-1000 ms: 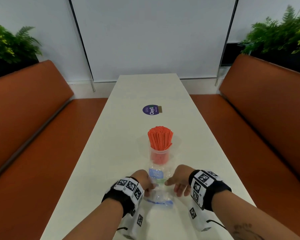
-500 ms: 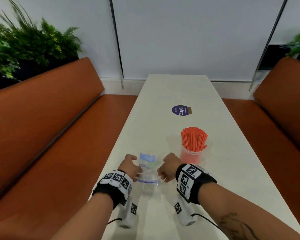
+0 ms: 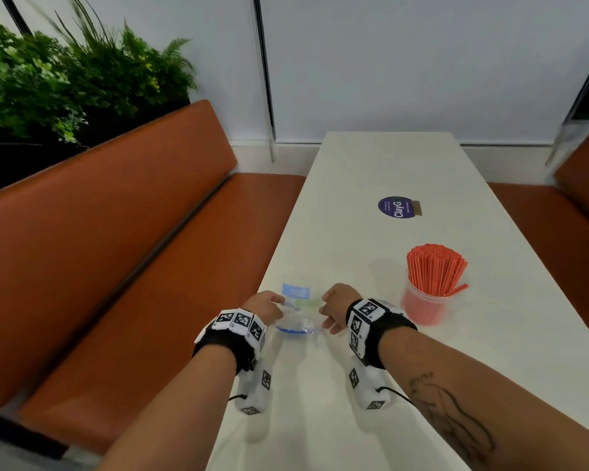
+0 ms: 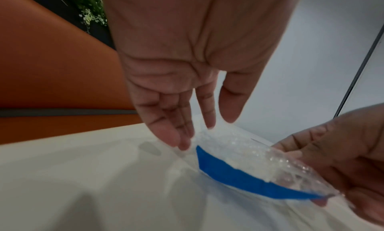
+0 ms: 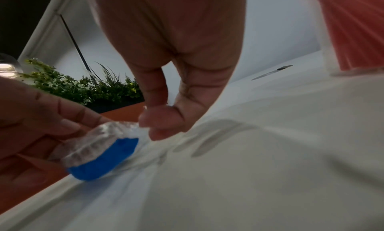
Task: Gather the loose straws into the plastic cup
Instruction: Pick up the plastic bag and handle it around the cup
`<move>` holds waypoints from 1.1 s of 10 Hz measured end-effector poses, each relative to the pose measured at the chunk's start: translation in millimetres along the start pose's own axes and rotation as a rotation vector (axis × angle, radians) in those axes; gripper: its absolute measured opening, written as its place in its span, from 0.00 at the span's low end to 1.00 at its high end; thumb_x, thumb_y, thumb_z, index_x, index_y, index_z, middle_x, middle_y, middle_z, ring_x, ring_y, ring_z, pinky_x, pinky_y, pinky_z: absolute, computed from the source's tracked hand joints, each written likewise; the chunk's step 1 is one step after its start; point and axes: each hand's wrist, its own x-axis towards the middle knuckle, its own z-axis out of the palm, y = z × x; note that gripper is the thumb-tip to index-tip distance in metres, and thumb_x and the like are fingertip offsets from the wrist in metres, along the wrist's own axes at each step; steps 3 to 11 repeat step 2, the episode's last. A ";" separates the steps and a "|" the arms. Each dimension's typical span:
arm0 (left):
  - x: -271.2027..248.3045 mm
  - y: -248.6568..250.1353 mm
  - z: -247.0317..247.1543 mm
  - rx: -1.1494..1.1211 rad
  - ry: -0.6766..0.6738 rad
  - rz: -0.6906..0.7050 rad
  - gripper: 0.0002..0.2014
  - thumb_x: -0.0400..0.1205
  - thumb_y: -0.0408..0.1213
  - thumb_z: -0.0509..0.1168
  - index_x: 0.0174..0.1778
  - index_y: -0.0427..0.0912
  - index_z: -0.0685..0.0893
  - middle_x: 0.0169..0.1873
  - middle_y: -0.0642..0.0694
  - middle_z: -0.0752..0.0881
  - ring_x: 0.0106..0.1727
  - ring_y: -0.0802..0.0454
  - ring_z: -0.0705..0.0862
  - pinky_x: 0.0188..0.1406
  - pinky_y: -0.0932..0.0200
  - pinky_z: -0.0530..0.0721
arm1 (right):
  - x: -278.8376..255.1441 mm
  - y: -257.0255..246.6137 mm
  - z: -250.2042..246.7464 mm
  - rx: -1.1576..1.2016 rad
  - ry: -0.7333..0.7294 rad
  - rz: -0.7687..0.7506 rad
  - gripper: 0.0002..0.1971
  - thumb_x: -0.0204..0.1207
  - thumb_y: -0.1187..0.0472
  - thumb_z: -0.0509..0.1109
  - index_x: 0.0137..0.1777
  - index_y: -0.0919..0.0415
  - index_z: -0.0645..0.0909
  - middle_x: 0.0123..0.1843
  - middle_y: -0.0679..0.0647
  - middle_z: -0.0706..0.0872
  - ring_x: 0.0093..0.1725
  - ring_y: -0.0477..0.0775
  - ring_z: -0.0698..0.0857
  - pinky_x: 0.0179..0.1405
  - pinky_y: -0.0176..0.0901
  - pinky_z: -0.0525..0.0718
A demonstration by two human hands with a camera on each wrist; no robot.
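A clear plastic cup (image 3: 422, 305) packed with red straws (image 3: 434, 270) stands upright on the white table (image 3: 371, 164), to the right of my hands. No loose straw shows on the table. My left hand (image 3: 264, 305) and right hand (image 3: 337, 300) hold a clear plastic bag (image 3: 298, 300) with a blue strip between them, near the table's left edge. In the left wrist view the left hand (image 4: 207, 127) pinches the bag (image 4: 239, 154) at its edge. In the right wrist view the right hand (image 5: 158, 113) pinches the other end of the bag (image 5: 104, 149); the cup (image 5: 353, 29) stands behind it.
A round purple sticker (image 3: 397, 207) lies farther along the table. Orange benches (image 3: 116, 232) run along both sides, with green plants (image 3: 65, 79) behind the left one. A pale wall closes the far end.
Both hands have carried the bag leftward, from in front of the cup to near the table's left edge. The head view has swung left. The cup has stayed put.
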 end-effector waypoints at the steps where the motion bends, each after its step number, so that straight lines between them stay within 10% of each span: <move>1: 0.1 -2.2 -6.9 0.099 0.131 0.039 0.21 0.81 0.33 0.63 0.72 0.39 0.75 0.72 0.40 0.75 0.70 0.43 0.77 0.64 0.56 0.77 | -14.2 3.5 -11.1 -0.016 -0.024 -0.016 0.05 0.81 0.68 0.62 0.45 0.62 0.69 0.29 0.60 0.79 0.18 0.53 0.81 0.18 0.41 0.79; 11: -10.8 8.2 -11.6 0.087 0.265 0.133 0.19 0.82 0.36 0.62 0.70 0.41 0.77 0.72 0.40 0.74 0.69 0.44 0.77 0.68 0.54 0.74 | -33.2 19.9 -28.7 0.050 -0.045 -0.117 0.08 0.80 0.66 0.63 0.40 0.59 0.71 0.34 0.56 0.77 0.18 0.50 0.81 0.13 0.35 0.76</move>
